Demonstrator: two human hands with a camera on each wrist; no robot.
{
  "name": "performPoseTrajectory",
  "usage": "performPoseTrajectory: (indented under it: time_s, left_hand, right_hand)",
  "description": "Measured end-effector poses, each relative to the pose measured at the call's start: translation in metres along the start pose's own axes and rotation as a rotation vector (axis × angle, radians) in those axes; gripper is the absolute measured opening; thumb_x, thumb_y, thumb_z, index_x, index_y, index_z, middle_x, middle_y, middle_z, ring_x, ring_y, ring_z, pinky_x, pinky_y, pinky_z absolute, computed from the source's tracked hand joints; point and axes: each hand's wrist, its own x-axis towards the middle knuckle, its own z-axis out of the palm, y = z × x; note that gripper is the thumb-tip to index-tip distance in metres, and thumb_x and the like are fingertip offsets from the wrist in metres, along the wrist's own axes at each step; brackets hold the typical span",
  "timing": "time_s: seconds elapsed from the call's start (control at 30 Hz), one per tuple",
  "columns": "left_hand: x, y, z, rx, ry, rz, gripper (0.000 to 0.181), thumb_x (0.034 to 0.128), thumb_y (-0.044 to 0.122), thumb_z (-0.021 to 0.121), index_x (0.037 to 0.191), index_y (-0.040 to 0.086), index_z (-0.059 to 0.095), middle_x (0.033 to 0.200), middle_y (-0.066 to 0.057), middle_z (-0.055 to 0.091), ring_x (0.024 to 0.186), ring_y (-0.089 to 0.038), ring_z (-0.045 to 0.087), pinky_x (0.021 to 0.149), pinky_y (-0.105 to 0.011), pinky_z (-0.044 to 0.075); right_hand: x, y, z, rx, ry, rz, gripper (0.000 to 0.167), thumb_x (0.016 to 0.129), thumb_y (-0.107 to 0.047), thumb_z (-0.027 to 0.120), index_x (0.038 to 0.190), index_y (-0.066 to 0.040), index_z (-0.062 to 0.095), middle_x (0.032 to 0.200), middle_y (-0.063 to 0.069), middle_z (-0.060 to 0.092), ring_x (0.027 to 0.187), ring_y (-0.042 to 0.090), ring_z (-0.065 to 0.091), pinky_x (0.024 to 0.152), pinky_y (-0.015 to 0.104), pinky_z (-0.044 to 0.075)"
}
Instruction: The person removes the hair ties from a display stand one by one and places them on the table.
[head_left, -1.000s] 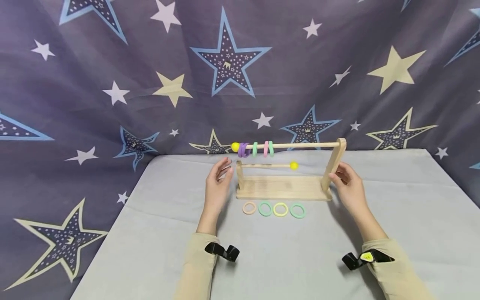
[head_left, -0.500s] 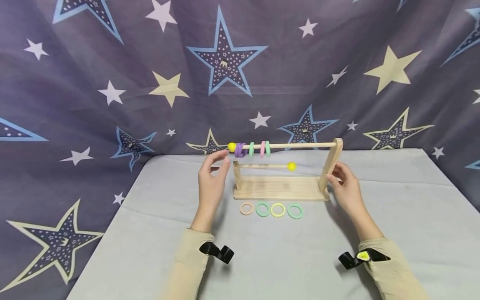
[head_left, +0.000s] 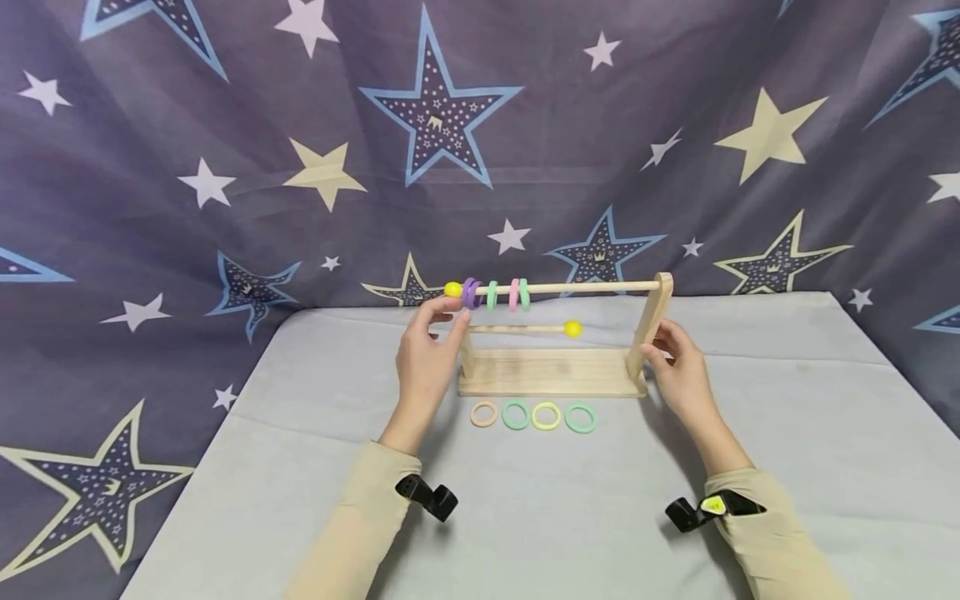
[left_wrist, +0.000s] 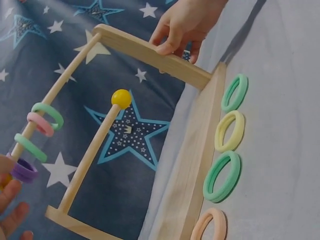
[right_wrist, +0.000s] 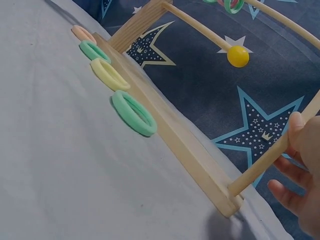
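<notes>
A wooden stand (head_left: 551,372) has a long upper rod (head_left: 592,287) and a shorter lower rod (head_left: 517,329), each tipped with a yellow ball. Purple hair ties (head_left: 470,292) hang by the upper rod's ball end, followed by a green hair tie (head_left: 492,295), a pink one (head_left: 513,294) and another green one (head_left: 524,292). My left hand (head_left: 429,358) is at the purple ties, thumb against them in the left wrist view and the other fingers spread. My right hand (head_left: 684,371) grips the tall right post (head_left: 650,323), thumb in front; its other fingertips are partly hidden.
Before the stand lie a peach hair tie (head_left: 483,414), a green one (head_left: 516,414), a yellow one (head_left: 546,416) and another green one (head_left: 581,418) in a row on the grey cloth (head_left: 555,517). A star-patterned curtain (head_left: 247,100) hangs behind.
My left hand has risen from beside the short post to the purple hair ties at the rod's end. My right hand stays on the tall post. The whole scene has shifted slightly left in view.
</notes>
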Motion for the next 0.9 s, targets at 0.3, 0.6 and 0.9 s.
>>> performPoseTrajectory:
  time_s: [0.3, 0.6, 0.9]
  left_hand:
    - [0.0017, -0.0002, 0.0034, 0.084, -0.025, -0.050, 0.022, 0.0919, 0.037, 0.070, 0.108, 0.021, 0.073, 0.106, 0.003, 0.070, 0.100, -0.021, 0.064, 0.074, -0.039, 0.046]
    - [0.0003, 0.0000, 0.0073, 0.078, -0.025, -0.031, 0.024, 0.0897, 0.036, 0.074, 0.108, 0.020, 0.073, 0.105, 0.002, 0.070, 0.096, -0.018, 0.064, 0.071, -0.039, 0.046]
    - [-0.0021, -0.0070, 0.0092, 0.073, -0.017, -0.012, 0.021, 0.0911, 0.037, 0.072, 0.106, 0.022, 0.073, 0.103, 0.004, 0.072, 0.097, -0.016, 0.065, 0.074, -0.038, 0.047]
  right_hand:
    - [0.0010, 0.0022, 0.0010, -0.017, -0.005, 0.014, 0.043, 0.095, -0.004, 0.063, 0.134, 0.008, 0.050, 0.121, 0.030, 0.062, 0.093, -0.017, 0.050, 0.075, 0.008, 0.042]
    - [0.0004, 0.0014, 0.0003, -0.021, 0.002, 0.022, 0.044, 0.095, -0.005, 0.063, 0.135, 0.007, 0.050, 0.121, 0.028, 0.063, 0.093, -0.017, 0.050, 0.075, 0.008, 0.042]
    - [-0.0007, 0.0018, 0.0006, -0.033, -0.001, 0.009, 0.043, 0.094, -0.006, 0.062, 0.135, 0.006, 0.051, 0.121, 0.027, 0.063, 0.094, -0.016, 0.049, 0.074, 0.008, 0.042]
